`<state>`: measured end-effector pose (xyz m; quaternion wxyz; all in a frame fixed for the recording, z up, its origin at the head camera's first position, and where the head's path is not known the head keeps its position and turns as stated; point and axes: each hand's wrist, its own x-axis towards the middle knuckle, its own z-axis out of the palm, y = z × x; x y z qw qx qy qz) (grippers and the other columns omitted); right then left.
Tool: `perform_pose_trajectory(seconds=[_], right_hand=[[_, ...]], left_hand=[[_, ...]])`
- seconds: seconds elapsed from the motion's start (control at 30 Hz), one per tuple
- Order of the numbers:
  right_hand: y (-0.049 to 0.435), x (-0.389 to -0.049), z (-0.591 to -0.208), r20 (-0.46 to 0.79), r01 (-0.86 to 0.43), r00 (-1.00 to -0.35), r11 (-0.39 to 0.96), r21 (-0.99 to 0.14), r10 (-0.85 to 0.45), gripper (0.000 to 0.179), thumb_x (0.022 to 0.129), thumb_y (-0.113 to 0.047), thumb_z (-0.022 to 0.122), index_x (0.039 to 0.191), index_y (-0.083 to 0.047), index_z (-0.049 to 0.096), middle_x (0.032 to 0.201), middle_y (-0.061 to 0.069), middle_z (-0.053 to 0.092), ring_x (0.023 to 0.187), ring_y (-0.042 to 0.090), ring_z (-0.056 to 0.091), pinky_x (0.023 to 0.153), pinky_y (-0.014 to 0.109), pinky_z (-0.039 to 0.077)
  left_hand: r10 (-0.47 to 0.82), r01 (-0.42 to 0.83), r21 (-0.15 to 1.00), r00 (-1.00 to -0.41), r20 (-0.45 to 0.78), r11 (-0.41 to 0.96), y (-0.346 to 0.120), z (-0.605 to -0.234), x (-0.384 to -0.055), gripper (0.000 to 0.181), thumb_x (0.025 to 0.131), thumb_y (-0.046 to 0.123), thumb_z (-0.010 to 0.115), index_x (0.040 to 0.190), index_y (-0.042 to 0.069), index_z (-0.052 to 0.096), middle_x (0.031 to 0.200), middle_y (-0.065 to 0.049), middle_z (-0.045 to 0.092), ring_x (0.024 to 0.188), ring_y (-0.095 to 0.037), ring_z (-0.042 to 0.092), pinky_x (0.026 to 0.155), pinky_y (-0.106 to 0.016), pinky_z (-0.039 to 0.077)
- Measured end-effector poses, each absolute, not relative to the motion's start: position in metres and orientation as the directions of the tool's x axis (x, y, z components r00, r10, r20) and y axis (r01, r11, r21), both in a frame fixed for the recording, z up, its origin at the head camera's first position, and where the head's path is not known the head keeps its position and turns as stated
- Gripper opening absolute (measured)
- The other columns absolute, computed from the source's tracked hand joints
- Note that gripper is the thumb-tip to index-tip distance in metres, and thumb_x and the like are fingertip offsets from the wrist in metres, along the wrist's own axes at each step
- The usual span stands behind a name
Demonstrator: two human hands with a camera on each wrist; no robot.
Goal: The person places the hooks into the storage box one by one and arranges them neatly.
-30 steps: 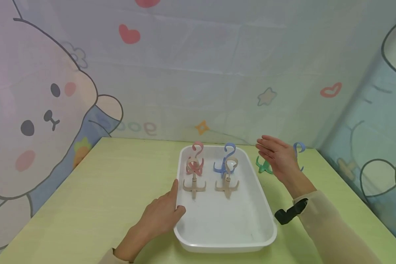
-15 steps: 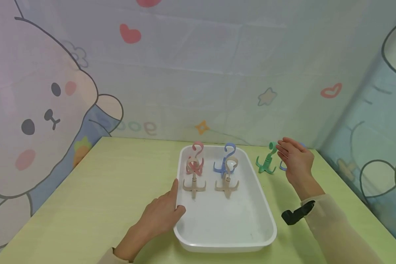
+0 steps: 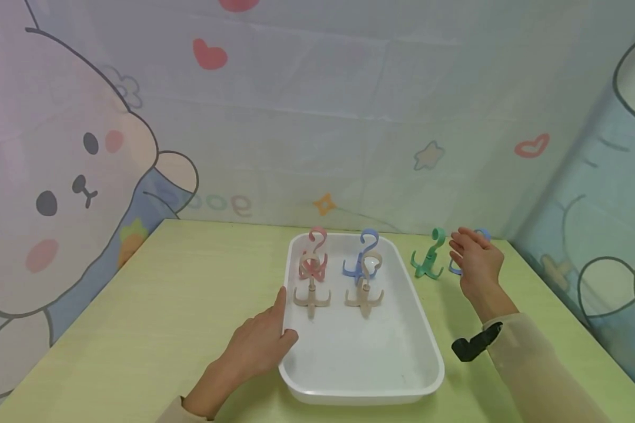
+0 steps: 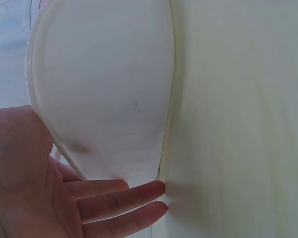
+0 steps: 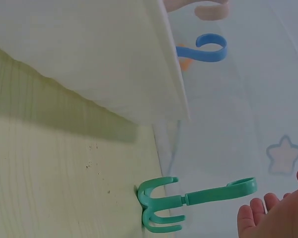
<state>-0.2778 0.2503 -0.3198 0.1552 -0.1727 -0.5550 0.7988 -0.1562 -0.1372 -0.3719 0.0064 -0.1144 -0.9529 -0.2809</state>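
A white tray (image 3: 360, 364) holds a pink swivel hook (image 3: 317, 258), a blue swivel hook (image 3: 361, 258) and two beige swivel hooks (image 3: 312, 298), all standing upright. My left hand (image 3: 254, 341) grips the tray's left side, thumb over the rim and fingers against the outer wall in the left wrist view. To the right of the tray, a green four-pronged hook (image 3: 428, 261) stands on the table. My right hand (image 3: 478, 267) is at another blue hook (image 3: 483, 233), largely hiding it. Its fingers look extended and loosely bent; contact with that hook cannot be made out.
Pale yellow-green table (image 3: 190, 282) extends on both sides of the tray. Behind it hangs a printed cloth backdrop (image 3: 307, 129). The green hook stands between the tray's right rim and my right hand.
My right hand has moved right, from in front of the green hook to the blue hook, then dipped slightly. The green hook is now fully visible. My left hand and the tray stay put.
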Motion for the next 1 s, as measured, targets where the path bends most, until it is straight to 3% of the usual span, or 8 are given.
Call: perform_pose_trajectory(seconds=[0.2,0.3,0.43,0.53,0.63,0.87,1.0], right_hand=[[0.252,-0.28,-0.325,-0.114,-0.008,-0.901,-0.277,-0.961,0.419,0.025,0.101,-0.021,0.068,0.126,-0.017,0.066,0.097,-0.016,0.072,0.096,0.002,0.068,0.082,0.018,0.056],[0.253,-0.282,-0.327,-0.122,0.025,-0.904,-0.235,-0.972,0.409,0.036,0.102,-0.027,0.068,0.136,-0.016,0.064,0.097,-0.019,0.071,0.11,0.006,0.066,0.102,0.025,0.052],[0.255,-0.286,-0.333,-0.127,0.062,-0.918,-0.18,-0.982,0.376,0.041,0.103,-0.032,0.065,0.141,-0.017,0.062,0.103,-0.019,0.068,0.138,0.017,0.057,0.121,0.037,0.04],[0.257,-0.289,-0.339,-0.116,0.075,-0.93,-0.128,-0.989,0.348,0.043,0.104,-0.035,0.063,0.143,-0.018,0.06,0.125,-0.01,0.066,0.152,0.023,0.046,0.124,0.04,0.036],[0.258,-0.293,-0.342,-0.109,0.089,-0.937,-0.075,-0.993,0.332,0.052,0.104,-0.038,0.063,0.151,-0.017,0.055,0.143,-0.004,0.058,0.154,0.025,0.042,0.124,0.04,0.036],[0.258,-0.302,-0.346,-0.089,0.1,-0.949,0.021,-0.995,0.301,0.069,0.105,-0.035,0.062,0.165,-0.011,0.036,0.17,0.012,0.036,0.157,0.03,0.037,0.125,0.044,0.034],[0.258,-0.303,-0.348,-0.076,0.094,-0.961,0.056,-0.994,0.267,0.072,0.106,-0.032,0.061,0.167,-0.011,0.031,0.173,0.015,0.029,0.158,0.034,0.033,0.126,0.045,0.033]], left_hand=[[0.215,0.222,0.538,-0.974,0.078,0.813,-0.136,-0.373,-0.156,0.081,0.094,0.022,0.056,0.164,-0.005,0.026,0.146,-0.023,0.062,0.096,-0.031,0.07,0.077,-0.05,0.054],[0.215,0.224,0.538,-0.973,0.081,0.812,-0.136,-0.373,-0.156,0.08,0.094,0.021,0.056,0.164,-0.005,0.026,0.145,-0.023,0.062,0.096,-0.03,0.07,0.076,-0.049,0.054],[0.214,0.224,0.537,-0.973,0.082,0.813,-0.137,-0.373,-0.157,0.08,0.094,0.021,0.056,0.164,-0.004,0.026,0.146,-0.023,0.061,0.098,-0.032,0.07,0.078,-0.05,0.055],[0.213,0.224,0.537,-0.973,0.084,0.813,-0.137,-0.373,-0.157,0.08,0.095,0.021,0.056,0.164,-0.004,0.026,0.146,-0.023,0.062,0.1,-0.032,0.07,0.079,-0.051,0.055],[0.213,0.225,0.538,-0.973,0.086,0.812,-0.137,-0.373,-0.156,0.08,0.095,0.021,0.056,0.164,-0.005,0.027,0.147,-0.023,0.061,0.101,-0.033,0.07,0.08,-0.051,0.055],[0.213,0.225,0.541,-0.973,0.086,0.81,-0.137,-0.374,-0.157,0.08,0.095,0.022,0.056,0.164,-0.005,0.027,0.149,-0.023,0.06,0.1,-0.031,0.07,0.08,-0.051,0.055],[0.214,0.225,0.542,-0.973,0.084,0.81,-0.137,-0.375,-0.157,0.08,0.095,0.023,0.056,0.164,-0.005,0.026,0.149,-0.023,0.06,0.1,-0.031,0.07,0.08,-0.051,0.055]])
